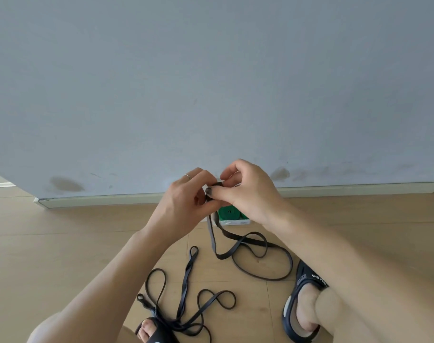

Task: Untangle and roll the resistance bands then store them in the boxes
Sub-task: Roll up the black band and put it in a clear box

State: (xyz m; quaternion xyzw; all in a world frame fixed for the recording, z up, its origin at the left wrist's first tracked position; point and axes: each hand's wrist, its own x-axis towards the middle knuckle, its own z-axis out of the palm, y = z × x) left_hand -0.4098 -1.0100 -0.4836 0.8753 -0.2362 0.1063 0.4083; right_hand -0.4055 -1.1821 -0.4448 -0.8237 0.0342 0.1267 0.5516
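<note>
Black tangle of resistance bands (pixel 179 303) on wood floor (pixel 62 243), lower left, partly across left sandal (pixel 153 330); not yet untangled. Left hand (pixel 183 201), ring on one finger, grip pinched on small dark roll (pixel 212 191) of the band in work. Right hand (pixel 248 191) opposite, thumb and fingers clamped on same roll, held raised in front of wall (pixel 211 70). Free length of that band (pixel 255 258) hanging from roll, looping on floor toward right sandal (pixel 307 300). Box (pixel 232 216) below hands by baseboard (pixel 99 200), green item inside, largely hidden by right wrist. Risks, as judged: roll springing loose if either pinch slackens; trailing loop snagging on right sandal, or twisting into the roll. Room: open floor far left and far right; wall close behind box, so little room beyond it; feet and tangle crowding near side.
</note>
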